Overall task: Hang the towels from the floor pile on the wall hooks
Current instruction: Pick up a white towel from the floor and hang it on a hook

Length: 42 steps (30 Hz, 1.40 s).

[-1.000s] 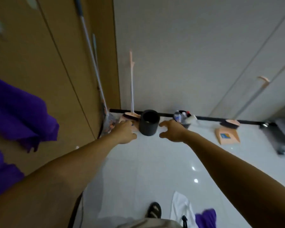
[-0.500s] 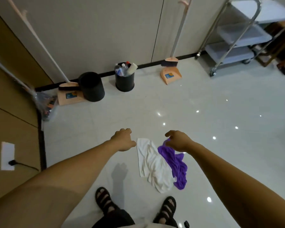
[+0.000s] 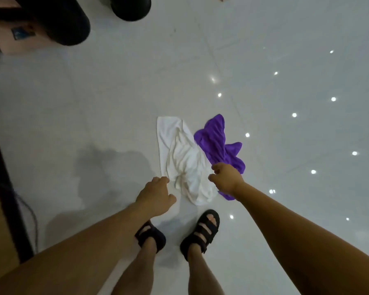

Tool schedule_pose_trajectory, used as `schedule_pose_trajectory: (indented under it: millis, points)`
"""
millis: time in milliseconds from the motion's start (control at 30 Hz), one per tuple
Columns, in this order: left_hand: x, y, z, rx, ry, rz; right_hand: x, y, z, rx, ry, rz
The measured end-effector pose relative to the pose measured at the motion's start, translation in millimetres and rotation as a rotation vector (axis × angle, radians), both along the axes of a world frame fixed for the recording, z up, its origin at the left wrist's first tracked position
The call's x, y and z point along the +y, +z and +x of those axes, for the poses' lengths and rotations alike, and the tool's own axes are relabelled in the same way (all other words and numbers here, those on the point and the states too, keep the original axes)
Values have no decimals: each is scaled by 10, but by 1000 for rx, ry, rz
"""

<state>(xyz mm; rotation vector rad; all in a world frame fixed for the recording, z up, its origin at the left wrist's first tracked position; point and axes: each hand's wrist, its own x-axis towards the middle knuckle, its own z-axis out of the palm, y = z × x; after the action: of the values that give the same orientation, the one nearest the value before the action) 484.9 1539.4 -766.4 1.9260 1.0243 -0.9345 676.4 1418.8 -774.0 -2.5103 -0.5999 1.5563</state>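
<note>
A crumpled white towel (image 3: 183, 158) and a purple towel (image 3: 217, 141) lie side by side on the glossy pale floor, just ahead of my feet. My right hand (image 3: 226, 177) hovers over the near end of both towels, fingers loosely curled, holding nothing that I can see. My left hand (image 3: 156, 194) hangs to the left of the white towel's near end, fingers relaxed and empty. No wall hooks are in view.
My sandalled feet (image 3: 175, 233) stand just behind the towels. Two black bins (image 3: 66, 20) (image 3: 130, 7) and a peach dustpan (image 3: 17, 39) sit at the top left. A dark skirting strip (image 3: 4, 188) and a cable run along the left wall.
My view has tilted from the wall down to the floor. Both hands have dropped from in front of the bins to just above the towel pile, which looks nearer now.
</note>
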Motion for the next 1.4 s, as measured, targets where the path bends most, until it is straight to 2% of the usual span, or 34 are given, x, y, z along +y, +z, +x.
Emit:
schedule_pose_trajectory:
  millis: [167, 333, 433, 700, 800, 833, 900, 967, 1067, 1167, 1400]
  points:
    - [-65, -1349, 213, -41, -32, -6, -161, -1417, -86, 1, -130, -23]
    - [17, -2187, 444, -114, -10, 36, -172, -2409, -67, -112, -122, -29]
    - [39, -2396, 415, -123, -6, 43, -176, -2707, -86, -111, -166, -41]
    - [41, -2366, 183, -71, 21, 29, -131, -2731, -246, -377, -124, 5]
    - [92, -2153, 234, -89, 16, 32, -112, -2478, -260, -482, -103, 121]
    - [119, -2038, 257, -100, 15, 35, -104, -2344, -269, -463, -157, 165]
    - [192, -1729, 307, -125, 10, 44, -77, -1982, -281, -314, -340, 252]
    - [294, -1328, 357, -153, 4, 62, -16, -1514, -277, -228, -427, 356]
    - [458, -639, 402, -191, -1, 66, 180, -708, -226, -236, -473, 524]
    - [605, 160, 419, -273, -20, -11, 487, 231, -160, -192, -501, 642]
    - [988, 2199, 457, -502, 34, 17, 1134, 2572, -177, 183, -493, 758]
